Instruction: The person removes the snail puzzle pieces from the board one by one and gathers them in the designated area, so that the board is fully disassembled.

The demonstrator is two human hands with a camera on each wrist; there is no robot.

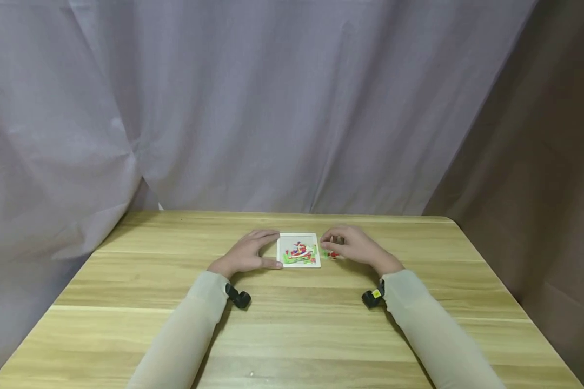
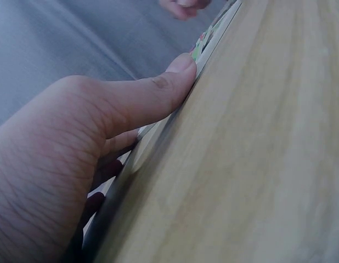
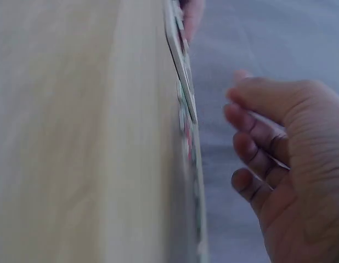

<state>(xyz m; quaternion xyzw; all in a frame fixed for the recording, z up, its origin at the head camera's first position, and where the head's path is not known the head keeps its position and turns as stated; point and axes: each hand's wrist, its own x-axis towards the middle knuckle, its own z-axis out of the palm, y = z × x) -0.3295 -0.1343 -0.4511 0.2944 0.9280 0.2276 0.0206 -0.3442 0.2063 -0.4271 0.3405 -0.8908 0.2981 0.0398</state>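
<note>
Board (image 1: 288, 242): part-filled, loose pieces (image 1: 333, 255) right of it.
Left grip (image 1: 247, 253): your fingers spread against it.
Right grip (image 1: 355, 246): curled, hold unclear.

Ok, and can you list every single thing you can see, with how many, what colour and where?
table: one, light wood, under everything else
curtain: one, greyish purple, behind the table
brown cloth: one, brown, on the far right
picture board: one, white rim with red and green art, flat on the table
small pieces: too tiny to count, red and green, right beside the board
cameras: two, black, one at each wrist
sleeves: two, pale, one on each arm
left grip: one, bare, touching the board's left side
right grip: one, bare, over the small pieces
</note>
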